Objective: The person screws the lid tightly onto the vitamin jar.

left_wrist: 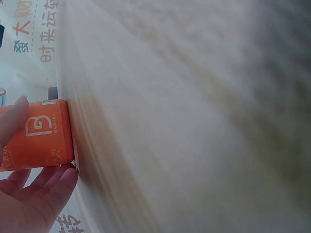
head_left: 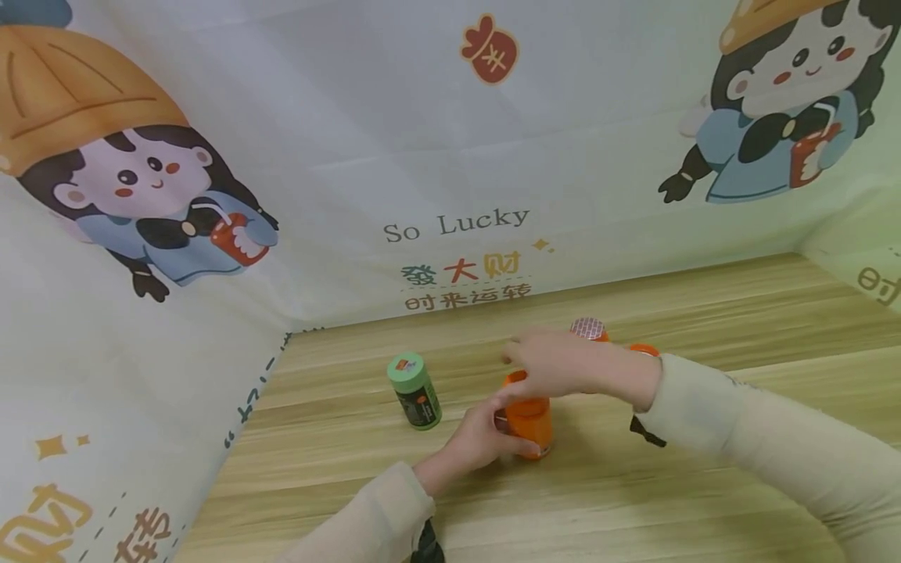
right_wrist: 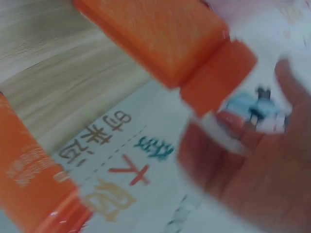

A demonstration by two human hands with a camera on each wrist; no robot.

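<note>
An orange bottle (head_left: pixel 531 430) with an orange cap stands upright on the table. My left hand (head_left: pixel 479 436) grips its side low down, thumb and fingers on opposite sides. White print shows on the bottle (left_wrist: pixel 41 131) in the left wrist view. Over the top of it reaches my right hand (head_left: pixel 559 361), palm downward. Seen from the right wrist, that hand's fingers (right_wrist: pixel 209 165) are spread around the orange cap (right_wrist: pixel 218 77), with a gap between thumb and cap; this view is blurred by motion.
A green bottle (head_left: pixel 415 391) stands to the left. Behind the right forearm are a container with a patterned pink-and-white top (head_left: pixel 588 328) and another orange top (head_left: pixel 644 349), both partly hidden. A printed cloth (head_left: pixel 338 258) backs the wooden table (head_left: pixel 317 469).
</note>
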